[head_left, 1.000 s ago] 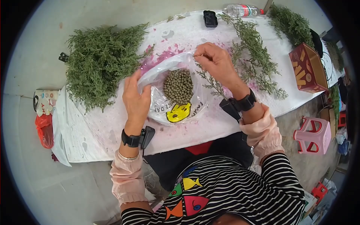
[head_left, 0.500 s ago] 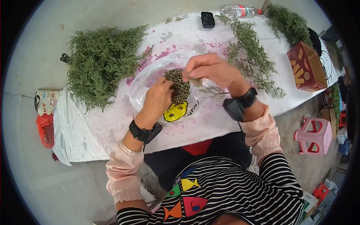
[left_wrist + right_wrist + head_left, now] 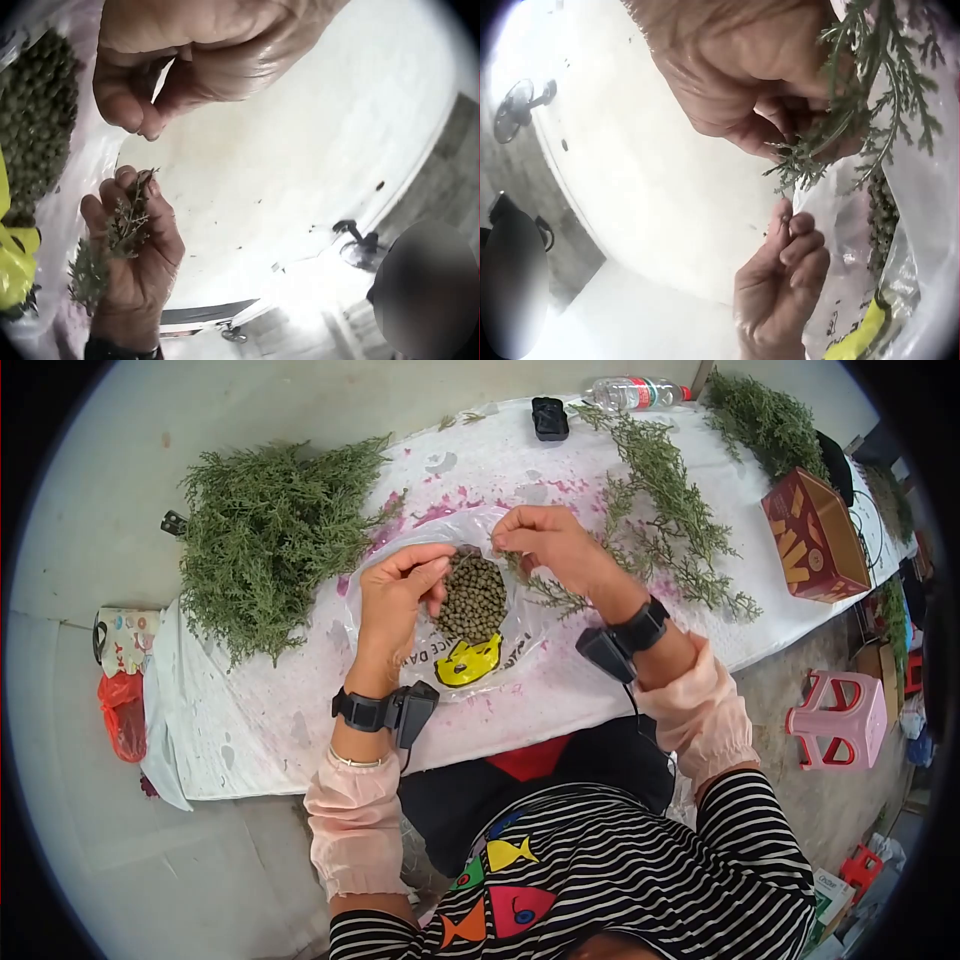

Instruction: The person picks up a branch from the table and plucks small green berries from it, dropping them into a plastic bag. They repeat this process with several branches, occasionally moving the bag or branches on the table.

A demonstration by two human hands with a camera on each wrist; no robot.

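My right hand (image 3: 560,550) pinches a green conifer sprig (image 3: 889,82) over the right side of a clear plastic bag (image 3: 527,635). Its leafy end droops below the palm. My left hand (image 3: 390,595) hovers above the bag's left side, thumb and forefinger brought together. At those tips a tiny dark bit (image 3: 784,220) shows in the right wrist view; its kind is too small to make out. Inside the bag lies a heap of small round greenish-brown berries (image 3: 472,600). A yellow cartoon print (image 3: 468,662) marks the bag's front.
A bushy pile of conifer branches (image 3: 270,550) lies on the left of the white, pink-stained cloth (image 3: 260,710). More loose branches (image 3: 665,500) spread to the right. Along the back are a black box (image 3: 550,419) and a plastic bottle (image 3: 637,393). A red carton (image 3: 815,535) stands far right.
My left hand let go of the bag's rim, dipped over the berries, then drew back left. My right hand also released the rim and came over the bag with the sprig.
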